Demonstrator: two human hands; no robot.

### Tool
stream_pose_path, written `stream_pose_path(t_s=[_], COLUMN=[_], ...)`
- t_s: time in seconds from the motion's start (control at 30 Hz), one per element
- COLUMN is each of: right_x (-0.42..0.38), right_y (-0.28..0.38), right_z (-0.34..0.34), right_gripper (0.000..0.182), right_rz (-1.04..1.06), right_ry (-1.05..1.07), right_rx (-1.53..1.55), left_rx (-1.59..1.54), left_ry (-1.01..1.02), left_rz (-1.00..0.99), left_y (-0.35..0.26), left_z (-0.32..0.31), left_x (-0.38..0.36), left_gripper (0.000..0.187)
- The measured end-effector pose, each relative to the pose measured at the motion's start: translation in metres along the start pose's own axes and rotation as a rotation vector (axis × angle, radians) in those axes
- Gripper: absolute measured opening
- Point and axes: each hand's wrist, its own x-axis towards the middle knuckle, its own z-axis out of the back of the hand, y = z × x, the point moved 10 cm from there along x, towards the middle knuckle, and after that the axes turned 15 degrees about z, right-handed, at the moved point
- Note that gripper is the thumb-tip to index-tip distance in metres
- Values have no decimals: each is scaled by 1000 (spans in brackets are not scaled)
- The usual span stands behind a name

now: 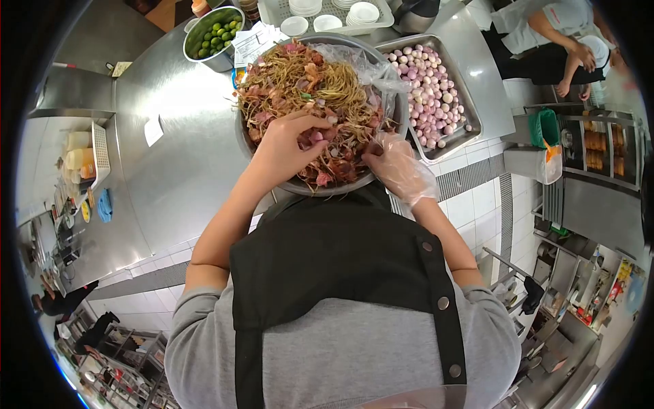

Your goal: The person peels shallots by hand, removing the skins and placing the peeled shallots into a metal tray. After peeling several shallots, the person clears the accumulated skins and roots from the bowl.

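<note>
A large round grey bowl [242, 129] holds a heap of brown stringy roots and reddish peelings [340, 85], with clear plastic at its right side. Over the heap, my left hand [289, 144] is bare, its fingers curled round a small purple shallot [316, 138]. My right hand [398, 163] wears a clear plastic glove and rests at the bowl's lower right, fingers bent together into the peelings; what they hold, if anything, is hidden. Right of the bowl, a steel tray [471, 136] contains several peeled pink-white shallots [429, 92].
A metal pot [218, 63] of green limes and some paper slips [255, 44] stand behind the bowl at left. White small dishes [362, 13] sit in a grey crate at the back. Another person's hands [579, 58] show at the upper right.
</note>
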Motion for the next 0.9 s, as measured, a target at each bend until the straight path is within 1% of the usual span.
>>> stream_pose_path(t_s=[0.03,0.07,0.1,0.13,0.17,0.2,0.27,0.33,0.37,0.4,0.43,0.47,0.5,0.53,0.6,0.63,0.67,0.7,0.73,0.77,0.83,0.9], right_x=[-2,3,12,16,24,25,21,16,19,21,24,26,32,34,37,37,38,40,40,41,41,40], right_y=[3,23,25,20,16,9,31,56,50,54,53,54,56,62,74,77,74,70,68,68,63,61], right_z=[6,23,15,10,10,14,31,46,40,39,29,16,14,11,10,10,10,4,-3,-4,-11,-11], right_gripper=[41,43,43,43,45,48,47,47,48,48,50,52,56,56,57,59,59,60,60,60,57,56], right_rz=[23,52,-38,-25,32,76,126,207,205,208,120,27,93,93,95,69,68,41,15,16,-43,-40], right_ry=[-118,-234,59,63,-110,-285,-268,-233,-249,-241,-196,-149,-164,-163,-227,-237,-235,-182,-130,-128,-95,-96], right_rx=[-63,-126,-30,-29,280,588,530,410,330,329,560,789,748,748,1010,1073,1073,1092,1111,1112,1040,1035], left_rx=[-138,-276,-274,-544,-811,-807,-1305,-1308,-1272,-1236,-1241,-995,-746,-747,-646,-648,-757,-866,-866,-927,-987,-1002], left_ry=[37,68,56,134,202,194,237,240,227,211,203,115,33,32,21,22,73,123,120,116,113,34], left_rz=[53,107,111,232,350,348,414,377,358,340,340,278,217,218,196,196,242,290,292,301,306,313], left_y=[10,21,28,45,58,59,62,54,49,47,48,45,40,39,32,33,40,46,48,49,51,58], left_z=[-2,-3,-6,-17,-20,-16,-14,-5,-2,0,0,8,15,16,18,17,9,2,-2,-6,-16,-19], left_x=[0,0,0,3,2,1,-2,-5,-6,-7,-8,-8,-8,-9,-10,-9,-9,-9,-9,-9,-7,-5], left_gripper=[23,21,21,21,21,21,25,28,27,27,27,27,27,27,28,28,28,28,28,28,29,30])
